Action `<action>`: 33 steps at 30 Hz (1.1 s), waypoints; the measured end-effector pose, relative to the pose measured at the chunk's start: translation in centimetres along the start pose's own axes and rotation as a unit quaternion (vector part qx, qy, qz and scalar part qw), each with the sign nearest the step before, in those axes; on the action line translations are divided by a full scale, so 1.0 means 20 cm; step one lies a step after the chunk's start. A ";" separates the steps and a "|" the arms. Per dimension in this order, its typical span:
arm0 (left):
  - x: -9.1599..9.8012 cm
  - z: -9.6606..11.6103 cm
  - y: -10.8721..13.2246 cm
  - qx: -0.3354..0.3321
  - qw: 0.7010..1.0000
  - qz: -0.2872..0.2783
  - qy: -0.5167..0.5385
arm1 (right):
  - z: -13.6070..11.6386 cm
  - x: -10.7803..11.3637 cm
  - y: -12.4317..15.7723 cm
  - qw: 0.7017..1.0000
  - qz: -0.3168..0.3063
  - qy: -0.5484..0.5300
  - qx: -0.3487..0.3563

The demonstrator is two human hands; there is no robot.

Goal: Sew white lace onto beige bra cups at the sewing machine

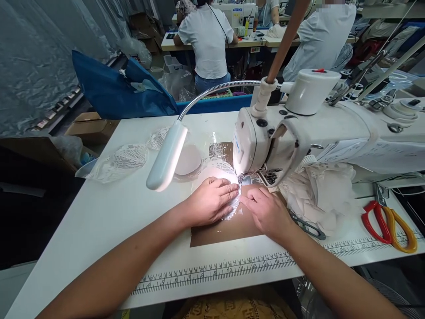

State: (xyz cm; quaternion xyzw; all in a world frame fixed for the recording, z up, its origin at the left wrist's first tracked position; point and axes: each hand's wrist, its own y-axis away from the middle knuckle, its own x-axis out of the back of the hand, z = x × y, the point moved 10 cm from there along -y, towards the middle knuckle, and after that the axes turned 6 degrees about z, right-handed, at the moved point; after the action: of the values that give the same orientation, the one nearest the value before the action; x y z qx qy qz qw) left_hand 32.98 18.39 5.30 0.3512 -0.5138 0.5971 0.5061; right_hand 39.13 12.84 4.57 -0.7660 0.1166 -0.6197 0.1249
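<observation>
Head view | lace piece (212, 169) lies at sewing machine's (254, 144) needle end | left hand (212, 201) flat upon it, gripping nothing | right hand (267, 210) curled beside, pinch: cannot tell | slipping lace could draw fingertips under

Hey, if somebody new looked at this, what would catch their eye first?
Probably the big white sewing machine filling the right side of the table, with a gooseneck lamp leaning out to its left. By the needle end, the left hand lies on a round lace piece, with the right hand at its edge. Scissors with red and yellow handles stand out at far right.
</observation>
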 end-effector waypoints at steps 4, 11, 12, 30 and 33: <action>0.00 -0.01 -0.01 0.017 1.000 -0.003 -0.012 | 0.01 0.00 -0.01 1.000 0.004 0.012 -0.007; -0.01 -0.04 -0.03 0.043 0.998 -0.001 -0.050 | 0.04 -0.01 -0.04 0.999 0.003 0.034 -0.029; 0.00 -0.04 -0.03 0.045 0.997 0.002 -0.054 | 0.05 -0.02 -0.04 0.999 0.001 0.039 -0.033; 0.03 -0.01 0.03 -0.018 0.998 0.033 0.044 | -0.01 0.00 0.02 0.997 -0.027 -0.048 0.059; 0.03 0.00 0.03 -0.024 0.998 0.027 0.048 | -0.01 0.00 0.02 0.996 -0.034 -0.049 0.060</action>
State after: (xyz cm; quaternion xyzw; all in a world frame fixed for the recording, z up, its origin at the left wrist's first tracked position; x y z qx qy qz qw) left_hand 32.29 18.57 5.66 0.2957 -0.5129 0.6142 0.5218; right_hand 38.90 12.43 4.42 -0.7902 0.0471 -0.5911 0.1547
